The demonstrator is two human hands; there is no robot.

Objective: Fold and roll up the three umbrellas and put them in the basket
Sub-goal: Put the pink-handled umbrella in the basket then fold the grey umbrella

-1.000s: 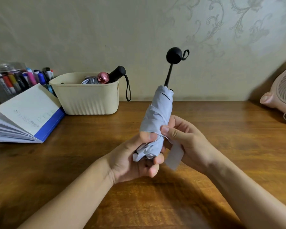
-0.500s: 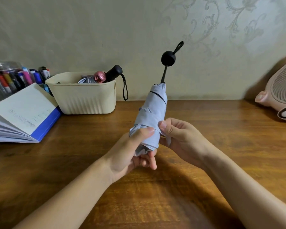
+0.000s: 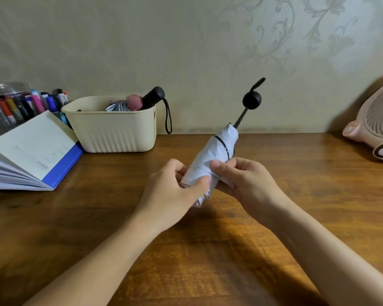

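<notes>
A rolled pale grey-blue umbrella (image 3: 219, 149) is held over the middle of the wooden table, tilted with its round black handle (image 3: 251, 100) up and to the right. My left hand (image 3: 175, 193) grips its lower end. My right hand (image 3: 243, 177) holds its middle, thumb pressing the strap against the fabric. A cream ribbed basket (image 3: 115, 133) stands at the back left against the wall. Two folded umbrellas lie in it: one with a pink knob (image 3: 134, 102), one with a black handle (image 3: 153, 97) whose wrist loop hangs over the basket's right side.
An open book with a blue cover (image 3: 31, 155) lies at the left beside the basket. Behind it stands a clear jar of markers (image 3: 16, 104). A pink desk fan (image 3: 376, 127) sits at the far right. Bare wooden table (image 3: 208, 261) stretches toward me.
The umbrella has tilted from nearly upright to leaning right, and both hands have lowered it. The loose strap that hung below my right hand is now wrapped against the fabric under my thumb.
</notes>
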